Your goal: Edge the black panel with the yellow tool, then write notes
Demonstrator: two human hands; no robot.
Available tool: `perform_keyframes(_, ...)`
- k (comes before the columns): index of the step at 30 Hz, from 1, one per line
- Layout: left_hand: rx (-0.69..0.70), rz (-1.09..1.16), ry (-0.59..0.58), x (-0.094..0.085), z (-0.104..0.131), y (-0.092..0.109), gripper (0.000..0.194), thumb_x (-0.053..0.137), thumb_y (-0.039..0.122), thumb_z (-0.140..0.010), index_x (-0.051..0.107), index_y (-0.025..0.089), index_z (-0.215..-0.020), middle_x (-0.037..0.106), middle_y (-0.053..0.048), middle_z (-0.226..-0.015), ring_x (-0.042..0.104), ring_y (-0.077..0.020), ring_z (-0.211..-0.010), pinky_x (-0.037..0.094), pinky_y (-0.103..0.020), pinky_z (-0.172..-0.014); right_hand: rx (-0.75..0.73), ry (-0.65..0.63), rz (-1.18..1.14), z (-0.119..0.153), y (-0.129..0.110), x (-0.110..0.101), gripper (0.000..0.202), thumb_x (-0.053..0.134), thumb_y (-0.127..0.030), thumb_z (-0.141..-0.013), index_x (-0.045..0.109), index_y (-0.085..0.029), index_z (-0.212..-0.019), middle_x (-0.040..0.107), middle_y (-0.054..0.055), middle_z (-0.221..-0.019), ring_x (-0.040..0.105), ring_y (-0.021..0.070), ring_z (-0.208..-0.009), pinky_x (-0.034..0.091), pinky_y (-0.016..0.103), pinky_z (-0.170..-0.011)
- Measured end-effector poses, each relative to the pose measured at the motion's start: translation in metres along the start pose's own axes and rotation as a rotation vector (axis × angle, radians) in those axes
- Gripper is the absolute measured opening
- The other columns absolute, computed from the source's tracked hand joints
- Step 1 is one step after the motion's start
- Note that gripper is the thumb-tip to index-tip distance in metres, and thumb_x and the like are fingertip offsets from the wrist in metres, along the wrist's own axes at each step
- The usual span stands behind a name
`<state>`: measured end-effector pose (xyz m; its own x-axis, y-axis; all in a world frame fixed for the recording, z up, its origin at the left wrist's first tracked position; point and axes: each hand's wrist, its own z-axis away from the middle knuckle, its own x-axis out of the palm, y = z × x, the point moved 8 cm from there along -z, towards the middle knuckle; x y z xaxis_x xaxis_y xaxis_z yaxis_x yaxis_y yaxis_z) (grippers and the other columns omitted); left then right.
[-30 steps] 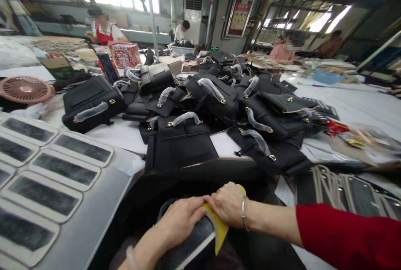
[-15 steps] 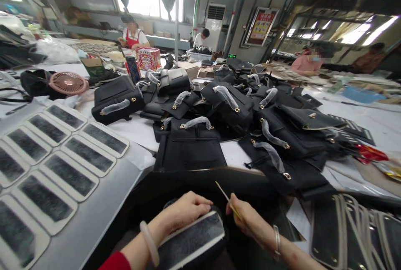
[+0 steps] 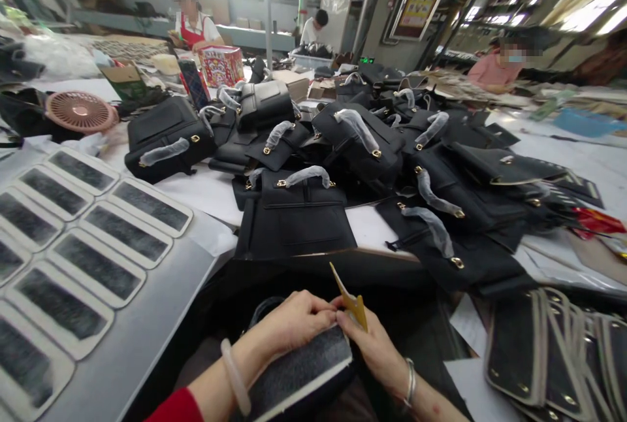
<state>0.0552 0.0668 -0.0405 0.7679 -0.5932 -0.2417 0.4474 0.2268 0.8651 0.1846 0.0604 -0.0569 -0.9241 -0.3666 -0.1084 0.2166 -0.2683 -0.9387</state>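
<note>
My left hand [image 3: 294, 323] rests on top of a dark felt-faced panel [image 3: 301, 370] with a pale edge, low in the middle of the view, fingers curled over its upper end. My right hand [image 3: 375, 347] grips a small yellow scraper card [image 3: 353, 303] that sticks up at the panel's top right corner. The two hands touch at the fingertips. A bangle sits on each wrist.
A heap of black handbags [image 3: 343, 154] with wrapped handles covers the white table [image 3: 200, 193] ahead. Rows of glued panels [image 3: 93, 239] lie on a grey board at left; more panels [image 3: 553, 350] are stacked at right. A pink fan [image 3: 78, 110] stands far left. Other people work at the back.
My right hand has come back in to the panel's top corner with the yellow card, after lifting off it. The view has tilted slightly downward.
</note>
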Motion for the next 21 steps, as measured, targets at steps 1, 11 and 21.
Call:
perform_keyframes(1,0.01,-0.02,0.012,-0.001,0.0,0.002,0.036,0.047,0.04,-0.086,0.075,0.019,-0.077,0.044,0.003,-0.059,0.042,-0.0139,-0.062,0.028,-0.026,-0.055,-0.015,0.003,0.017,0.0,-0.001,0.0,0.046,0.059,-0.064,-0.085,0.061,-0.019,-0.094,0.063,0.004,-0.088,0.06,0.0236,-0.086,0.049,0.035,-0.08)
perform_keyframes(11,0.051,-0.099,0.21,-0.032,0.044,0.019,0.035,0.054,0.044,-0.086,0.074,0.03,-0.111,0.076,-0.004,-0.107,0.067,-0.0286,-0.1,0.046,-0.039,-0.09,-0.057,0.106,0.245,0.01,0.005,0.004,0.054,0.043,-0.068,-0.09,0.057,-0.02,-0.111,0.066,0.014,-0.115,0.058,0.0318,-0.118,0.048,0.04,-0.097)
perform_keyframes(21,-0.125,0.488,0.864,-0.04,0.223,-0.124,0.062,0.028,0.059,-0.096,0.056,0.015,-0.129,0.065,-0.013,-0.132,0.055,-0.0255,-0.128,0.035,-0.042,-0.114,-0.158,-0.124,0.7,-0.011,-0.02,-0.018,0.077,0.06,-0.072,-0.073,0.054,-0.026,-0.135,0.061,0.007,-0.136,0.054,0.0341,-0.126,0.049,0.04,-0.098)
